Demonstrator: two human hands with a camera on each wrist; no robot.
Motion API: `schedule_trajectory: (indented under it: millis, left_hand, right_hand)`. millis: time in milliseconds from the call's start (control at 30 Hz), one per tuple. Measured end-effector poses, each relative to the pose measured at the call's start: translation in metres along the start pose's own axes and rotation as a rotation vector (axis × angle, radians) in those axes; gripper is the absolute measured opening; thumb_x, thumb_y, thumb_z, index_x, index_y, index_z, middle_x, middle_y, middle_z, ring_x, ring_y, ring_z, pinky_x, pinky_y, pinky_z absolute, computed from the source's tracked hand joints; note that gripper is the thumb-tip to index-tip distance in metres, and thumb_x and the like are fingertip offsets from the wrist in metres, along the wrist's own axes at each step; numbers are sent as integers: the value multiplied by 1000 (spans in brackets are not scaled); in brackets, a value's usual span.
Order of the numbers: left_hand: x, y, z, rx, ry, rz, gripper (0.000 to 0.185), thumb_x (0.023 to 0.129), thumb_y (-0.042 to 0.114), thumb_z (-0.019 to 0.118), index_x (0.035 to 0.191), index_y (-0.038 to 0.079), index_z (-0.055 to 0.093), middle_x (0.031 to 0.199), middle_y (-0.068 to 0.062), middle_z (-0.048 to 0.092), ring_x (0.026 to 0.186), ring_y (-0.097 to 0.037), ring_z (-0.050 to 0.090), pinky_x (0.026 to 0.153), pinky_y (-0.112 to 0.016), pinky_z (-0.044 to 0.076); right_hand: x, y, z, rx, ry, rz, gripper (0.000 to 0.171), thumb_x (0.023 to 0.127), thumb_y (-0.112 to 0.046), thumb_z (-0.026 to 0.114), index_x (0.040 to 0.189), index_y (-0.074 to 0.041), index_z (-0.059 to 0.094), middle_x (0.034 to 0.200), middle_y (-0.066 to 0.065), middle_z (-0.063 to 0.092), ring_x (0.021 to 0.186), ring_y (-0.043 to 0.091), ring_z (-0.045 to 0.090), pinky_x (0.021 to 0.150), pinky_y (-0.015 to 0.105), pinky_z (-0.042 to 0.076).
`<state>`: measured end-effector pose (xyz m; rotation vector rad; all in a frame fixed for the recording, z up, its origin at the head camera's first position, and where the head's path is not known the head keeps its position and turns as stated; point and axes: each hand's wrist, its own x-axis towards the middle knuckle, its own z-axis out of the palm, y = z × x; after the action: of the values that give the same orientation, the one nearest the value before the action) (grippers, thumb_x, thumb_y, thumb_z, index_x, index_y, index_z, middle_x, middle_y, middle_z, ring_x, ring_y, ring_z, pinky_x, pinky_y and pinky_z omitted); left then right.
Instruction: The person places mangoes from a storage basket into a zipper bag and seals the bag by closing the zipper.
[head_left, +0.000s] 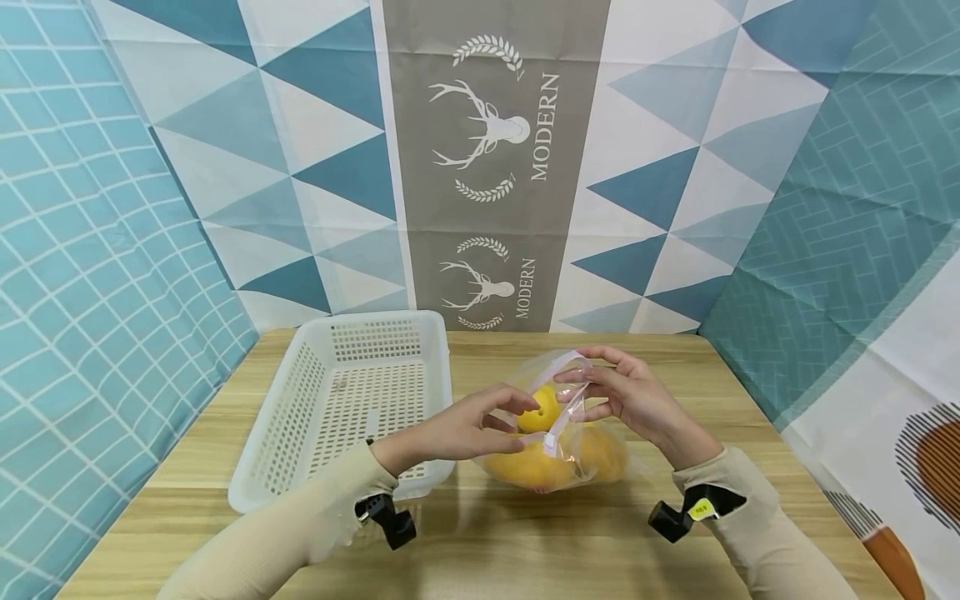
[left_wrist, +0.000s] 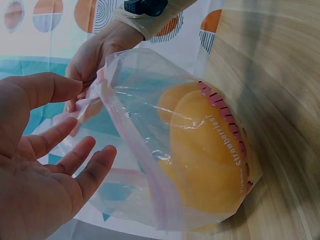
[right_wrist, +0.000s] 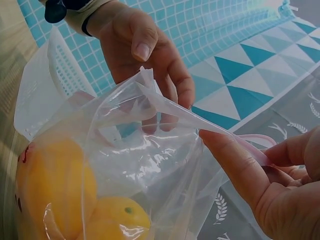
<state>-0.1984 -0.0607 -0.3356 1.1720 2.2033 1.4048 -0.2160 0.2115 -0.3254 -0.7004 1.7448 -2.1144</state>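
Observation:
A clear zip bag (head_left: 577, 467) with a pink-white zip rim lies on the table, holding several yellow-orange fruits (left_wrist: 205, 150). One rounder yellow fruit (right_wrist: 120, 217) shows a small greenish stem mark. Printed letters run along the bag's side in the left wrist view. My right hand (head_left: 630, 396) pinches the bag's rim between thumb and finger, at the far right of its mouth. Over the near left side of the mouth hovers my left hand (head_left: 472, 425), fingers spread and loosely bent, nothing gripped. Whether its fingertips touch the plastic is hard to tell.
A white perforated plastic basket (head_left: 352, 400) stands on the wooden table (head_left: 525, 550), left of the bag and close to my left forearm. Patterned cloths (head_left: 487, 167) hang behind the table and on both sides.

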Motion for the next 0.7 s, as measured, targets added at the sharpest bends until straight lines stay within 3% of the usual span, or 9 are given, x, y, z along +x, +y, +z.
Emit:
schedule_trajectory:
  millis: [300, 467, 567, 700]
  left_hand:
    - [-12, 1, -8, 19, 23, -5, 43, 91, 9, 67, 131, 0, 55, 134, -22, 53, 121, -41, 50, 89, -32, 50]
    - [-19, -1, -11, 54, 41, -36, 41, 92, 10, 67, 129, 0, 56, 132, -17, 56, 119, -34, 51, 89, -35, 50]
    - [-23, -2, -11, 117, 50, -46, 36, 92, 10, 67, 126, 1, 58, 129, -11, 57, 117, -29, 51, 88, -38, 49]
    - [-29, -9, -11, 267, 57, -11, 31, 92, 13, 68, 122, 6, 63, 124, -5, 58, 112, -25, 51, 84, -40, 47]
  right_hand:
    - [0, 0, 1, -13, 9, 5, 21, 105, -6, 46, 124, -9, 54, 112, 10, 72, 89, 22, 72, 71, 39, 58]
    - [-1, 0, 0, -10, -9, -16, 22, 105, -6, 44, 123, -11, 55, 113, 10, 72, 89, 22, 71, 71, 39, 58]
    - [-1, -1, 0, -5, -17, -25, 22, 105, -6, 44, 123, -12, 56, 112, 9, 72, 89, 21, 71, 71, 39, 58]
    - [-2, -1, 0, -4, -16, -24, 21, 106, -7, 44, 123, -11, 55, 112, 9, 72, 89, 21, 71, 71, 39, 58]
